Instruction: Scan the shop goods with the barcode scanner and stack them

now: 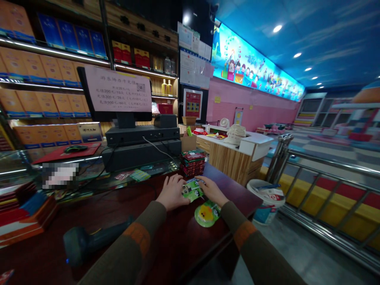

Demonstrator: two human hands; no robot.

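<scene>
Toward the right end of the dark red counter, a green panda-printed packet sits between the left hand, fingers spread and thumb at its near left edge, and the right hand, whose fingers bend over its far right edge; I cannot tell whether they pinch it. Past the right hand the surface runs to the counter's right corner, with a stack of red packets just behind and a round duck packet on the near side. The hands cover the green packet's ends, hiding its long axis.
</scene>
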